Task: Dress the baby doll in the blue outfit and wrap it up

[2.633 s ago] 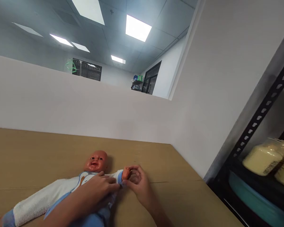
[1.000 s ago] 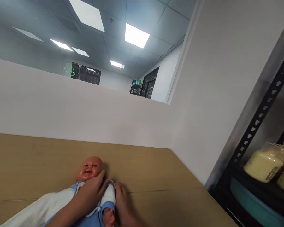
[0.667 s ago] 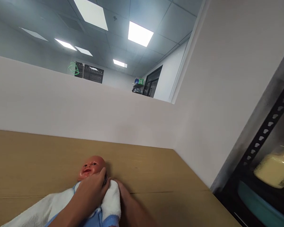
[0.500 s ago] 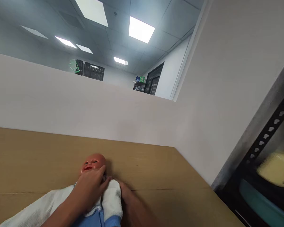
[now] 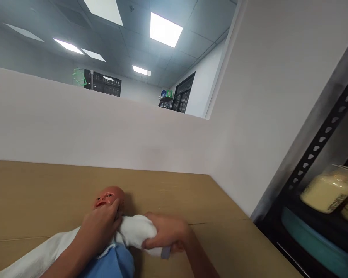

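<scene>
Fingers of the right hand (image 5: 169,231) grasp the white fleecy sleeve (image 5: 137,231) of a reddish, glossy plastic baby doll (image 5: 112,193). The left hand (image 5: 100,222) bends against its chin and shoulder; I cannot tell what it grips. The doll lies face up on the tan bench (image 5: 46,197), head toward the far edge.

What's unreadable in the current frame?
All in the head view:
- Doll: lower body, cut off by the bottom edge.
- Doll's neck: covered by the left hand.
- Doll's hand: mostly hidden by the right hand, and blurred.
- Barcode on the yellow package: too small to read.
- Turquoise item: cut off by the right edge.
</scene>
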The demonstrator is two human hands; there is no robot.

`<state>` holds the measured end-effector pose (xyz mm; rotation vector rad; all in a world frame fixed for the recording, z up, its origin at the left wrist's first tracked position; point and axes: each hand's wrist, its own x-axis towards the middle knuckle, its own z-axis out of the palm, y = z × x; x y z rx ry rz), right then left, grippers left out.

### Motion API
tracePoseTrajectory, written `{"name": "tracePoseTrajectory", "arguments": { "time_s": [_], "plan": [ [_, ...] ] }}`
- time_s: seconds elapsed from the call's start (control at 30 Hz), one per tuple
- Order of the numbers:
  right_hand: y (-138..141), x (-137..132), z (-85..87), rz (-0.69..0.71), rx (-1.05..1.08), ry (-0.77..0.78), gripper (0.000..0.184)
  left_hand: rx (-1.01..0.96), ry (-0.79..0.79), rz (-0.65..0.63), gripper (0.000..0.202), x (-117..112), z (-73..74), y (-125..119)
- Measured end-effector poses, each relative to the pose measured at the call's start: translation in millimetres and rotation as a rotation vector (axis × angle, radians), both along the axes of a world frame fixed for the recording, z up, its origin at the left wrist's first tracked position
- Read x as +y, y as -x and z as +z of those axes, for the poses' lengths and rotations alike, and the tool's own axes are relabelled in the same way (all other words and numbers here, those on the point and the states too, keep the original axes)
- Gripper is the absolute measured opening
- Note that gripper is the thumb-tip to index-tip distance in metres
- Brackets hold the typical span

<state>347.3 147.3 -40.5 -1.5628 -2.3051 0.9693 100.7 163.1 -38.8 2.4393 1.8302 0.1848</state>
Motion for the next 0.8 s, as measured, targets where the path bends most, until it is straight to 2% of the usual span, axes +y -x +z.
{"name": "tracePoseTrajectory", "arguments": {
  "time_s": [0.1,0.23,0.4,0.53,0.57,0.63,0.7,0.73,0.8],
  "plan": [
    [-8,1,12.4,0.059,-0.078,0.0,0.057,-0.006,-0.008,0.001,0.038,-2,-0.5,-3],
    [-10,11,-0.1,0.08,-0.09,-0.071,0.05,-0.064,-0.042,-0.05,0.043,2,-13.7,0],
    [-16,25,-19.2,0.101,-0.187,-0.049,0.069,-0.462,-0.179,-0.168,0.055,8,-33.0,28],
    [-7,15,-12.6,0.053,-0.187,-0.156,0.091,-0.671,-0.332,-0.171,0.046,-8,-48.3,68],
    [-1,9,-8.3,0.024,-0.173,-0.214,0.087,-0.701,-0.348,-0.139,0.045,-14,-54.6,80],
    [14,-7,0.1,-0.029,-0.113,-0.312,0.06,-0.747,-0.325,-0.072,0.042,-28,-70.8,101],
    [29,-22,3.9,-0.018,-0.033,-0.279,0.029,-0.751,-0.276,-0.04,0.04,-42,-88.7,118],
    [35,-27,3.0,0.007,-0.002,-0.233,0.023,-0.739,-0.265,-0.04,0.039,-48,-96.4,123],
    [42,-31,-4.5,0.049,0.04,-0.142,0.026,-0.706,-0.248,-0.048,0.036,-59,-106.5,129]
  ]
}}
